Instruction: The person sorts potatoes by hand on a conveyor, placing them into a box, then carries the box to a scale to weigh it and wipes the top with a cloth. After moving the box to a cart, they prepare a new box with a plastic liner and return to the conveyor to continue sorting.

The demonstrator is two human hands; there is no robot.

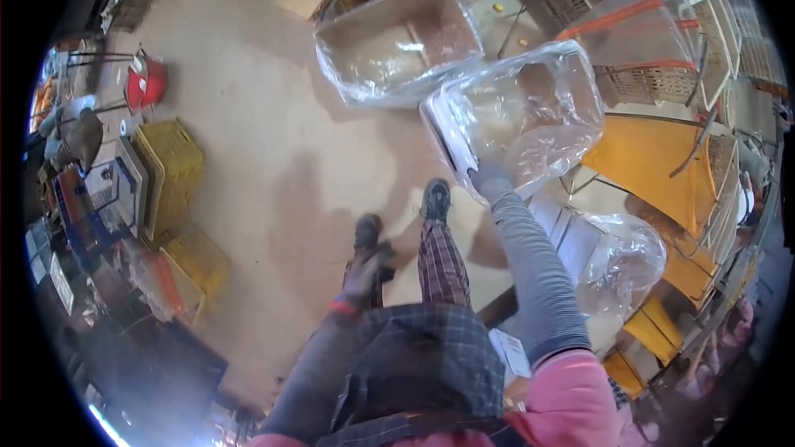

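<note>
A bagged box [517, 116] is gripped at its near edge by the right hand [489, 175]; the left hand [362, 275] hangs loosely curled, well apart.

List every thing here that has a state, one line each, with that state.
Right hand: gloved, gripping the near rim of the bag-lined box.
Bag-lined box: open, tilted, held up off the floor.
Second lined box: open, resting on the floor.
Left hand: hanging by the leg, holding nothing that I can see.
Yellow crates: standing on the floor.
</note>
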